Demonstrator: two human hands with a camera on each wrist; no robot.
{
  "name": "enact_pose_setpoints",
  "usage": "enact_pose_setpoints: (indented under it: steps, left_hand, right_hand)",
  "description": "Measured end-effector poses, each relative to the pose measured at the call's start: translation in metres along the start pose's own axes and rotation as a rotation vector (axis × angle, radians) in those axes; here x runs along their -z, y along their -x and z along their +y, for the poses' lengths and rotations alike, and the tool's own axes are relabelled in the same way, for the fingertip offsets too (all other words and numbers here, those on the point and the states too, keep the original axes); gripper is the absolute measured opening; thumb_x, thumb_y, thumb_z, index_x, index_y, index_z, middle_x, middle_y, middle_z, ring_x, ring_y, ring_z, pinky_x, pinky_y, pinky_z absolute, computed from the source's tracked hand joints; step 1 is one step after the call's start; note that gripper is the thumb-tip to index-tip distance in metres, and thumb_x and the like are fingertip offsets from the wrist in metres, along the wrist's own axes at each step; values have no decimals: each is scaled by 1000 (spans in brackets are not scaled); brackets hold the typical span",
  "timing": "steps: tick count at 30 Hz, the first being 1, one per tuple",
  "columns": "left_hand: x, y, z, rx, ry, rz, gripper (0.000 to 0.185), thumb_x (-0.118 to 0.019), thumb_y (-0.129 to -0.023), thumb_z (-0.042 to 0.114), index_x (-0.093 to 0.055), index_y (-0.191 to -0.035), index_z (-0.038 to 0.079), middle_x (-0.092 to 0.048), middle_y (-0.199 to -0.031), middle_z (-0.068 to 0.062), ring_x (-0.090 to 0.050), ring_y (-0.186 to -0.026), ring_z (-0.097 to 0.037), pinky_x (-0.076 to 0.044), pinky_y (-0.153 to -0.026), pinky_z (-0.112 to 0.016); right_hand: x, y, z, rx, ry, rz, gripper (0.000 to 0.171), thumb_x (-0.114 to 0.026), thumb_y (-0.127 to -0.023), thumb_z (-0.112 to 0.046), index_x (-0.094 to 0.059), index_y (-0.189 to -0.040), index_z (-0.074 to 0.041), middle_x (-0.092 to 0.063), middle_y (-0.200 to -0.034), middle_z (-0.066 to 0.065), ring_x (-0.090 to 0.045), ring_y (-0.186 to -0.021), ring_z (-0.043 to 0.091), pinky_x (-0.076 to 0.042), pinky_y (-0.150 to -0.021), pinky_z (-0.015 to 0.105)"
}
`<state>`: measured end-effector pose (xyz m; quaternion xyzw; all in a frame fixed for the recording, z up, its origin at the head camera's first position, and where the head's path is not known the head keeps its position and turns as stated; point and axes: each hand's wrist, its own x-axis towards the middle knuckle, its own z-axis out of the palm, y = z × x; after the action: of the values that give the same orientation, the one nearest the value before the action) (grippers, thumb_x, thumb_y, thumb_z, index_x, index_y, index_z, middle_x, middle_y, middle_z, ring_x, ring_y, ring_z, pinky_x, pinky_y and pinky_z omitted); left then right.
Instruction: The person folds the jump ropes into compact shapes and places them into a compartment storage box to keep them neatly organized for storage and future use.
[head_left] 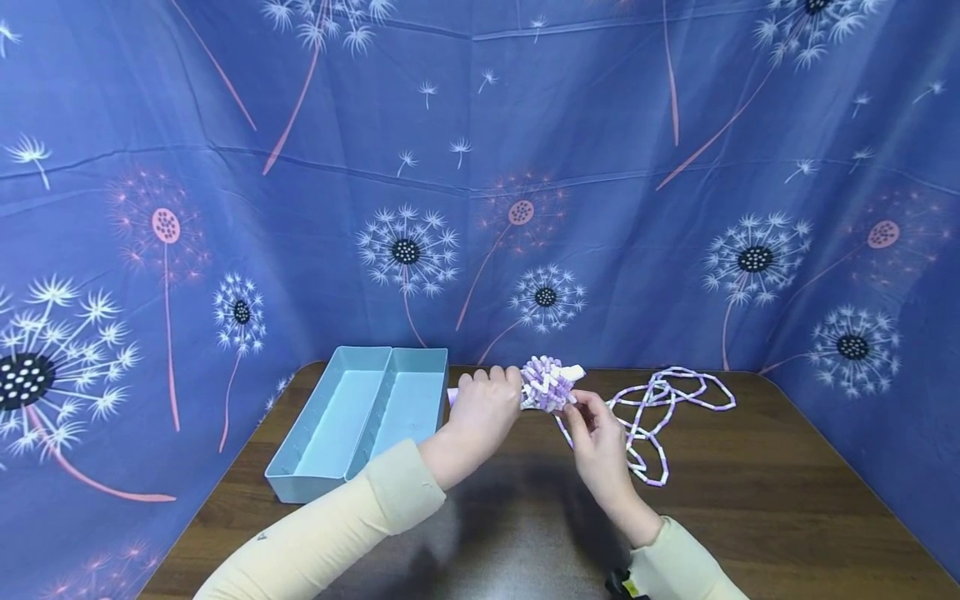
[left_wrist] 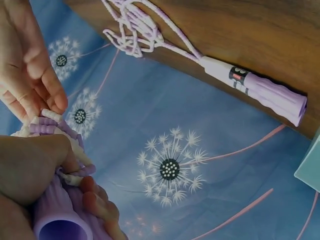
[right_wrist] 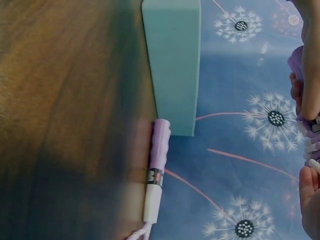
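A purple and white beaded jump rope is partly wound into a bundle (head_left: pixel 551 383) around one purple handle (left_wrist: pixel 60 225). My left hand (head_left: pixel 483 408) grips that handle and the coils (left_wrist: pixel 55 125) above the table. My right hand (head_left: pixel 592 425) pinches the rope right beside the bundle, its fingertips (left_wrist: pixel 47 100) on a white bead. The loose part of the rope (head_left: pixel 660 400) lies in loops on the table to the right. The other handle (left_wrist: pixel 260 87), purple with a white neck, lies flat at the table's far edge (right_wrist: pixel 157 165), next to the tray.
A pale blue tray (head_left: pixel 360 417) with two long compartments stands at the back left of the brown wooden table (head_left: pixel 750 500); nothing shows inside it. A blue cloth with dandelion print (head_left: pixel 480 208) walls in the table on three sides.
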<state>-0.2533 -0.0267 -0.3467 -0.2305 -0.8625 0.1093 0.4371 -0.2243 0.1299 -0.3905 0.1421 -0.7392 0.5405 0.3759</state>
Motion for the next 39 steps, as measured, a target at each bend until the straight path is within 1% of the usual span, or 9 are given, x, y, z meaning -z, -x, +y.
enact_pose_setpoints:
  steps: [5, 9, 13, 15, 18, 22, 27, 34, 39]
  left_hand:
    - [-3, 2, -1, -9, -16, 3, 12, -59, -83, 16, -54, -72, 14, -54, -60, -2, -53, -51, -17, -35, -44, -30]
    - [-4, 3, -2, -10, -10, 7, 10, -57, -83, 15, -54, -74, 13, -54, -61, -2, -54, -52, -18, -35, -44, -30]
    - [-3, 3, -3, -2, 12, 10, 15, -64, -80, 21, -53, -74, 13, -54, -62, -2, -54, -52, -19, -36, -45, -31]
    - [-2, 1, -3, 2, 21, 14, 18, -67, -79, 23, -53, -73, 13, -54, -62, -2, -54, -52, -19, -36, -45, -31]
    - [-1, -2, -3, 9, 23, 17, 16, -64, -80, 19, -51, -72, 13, -53, -61, -2, -54, -52, -19, -36, -45, -31]
    - [1, -5, -3, 15, 20, 4, 13, -56, -84, 12, -51, -72, 13, -53, -61, -2, -55, -52, -19, -38, -45, -31]
    - [2, -5, -3, 20, 15, -12, 14, -53, -86, 10, -52, -73, 13, -53, -61, -2, -55, -52, -19, -38, -45, -30]
    - [3, -6, -2, 30, 19, -6, 12, -55, -86, 12, -53, -74, 13, -54, -61, -2, -56, -52, -18, -38, -45, -30]
    - [6, -8, -1, 48, 27, -6, 10, -56, -85, 12, -54, -75, 13, -55, -62, -3, -57, -53, -19, -39, -46, -30]
  right_hand:
    - [-2, 3, 7, -190, -145, -21, 14, -57, -87, 9, -61, -99, 13, -67, -86, 23, -65, -73, -1, -50, -66, 13]
    - [-3, 2, 13, -290, -347, -5, 19, -59, -86, 8, -57, -103, 14, -70, -86, 12, -69, -73, 8, -54, -71, 22]
    - [-4, 0, 15, -330, -604, 24, 24, -59, -84, 12, -48, -105, 12, -69, -85, 4, -69, -75, 14, -55, -73, 31]
    - [-4, -1, 16, -313, -660, 36, 20, -59, -83, 13, -49, -101, 9, -68, -83, 4, -70, -76, 15, -55, -73, 33]
    - [-5, -2, 16, -245, -659, 53, 11, -59, -84, 12, -57, -93, 7, -67, -82, 5, -70, -76, 16, -54, -73, 35]
    - [-8, -3, 16, -195, -658, 96, 9, -59, -84, 11, -61, -93, 12, -69, -82, 7, -71, -76, 17, -54, -72, 35]
    - [-12, -4, 12, -216, -646, 150, 17, -61, -84, 8, -55, -94, 21, -68, -79, 10, -71, -73, 18, -54, -69, 35]
    - [-14, -3, 10, -216, -545, 179, 14, -61, -84, 7, -56, -90, 19, -65, -74, 23, -70, -66, 22, -55, -62, 37]
    - [-14, -3, 11, -122, -515, 182, 13, -60, -84, 9, -59, -92, 20, -70, -76, 12, -71, -68, 18, -54, -64, 35]
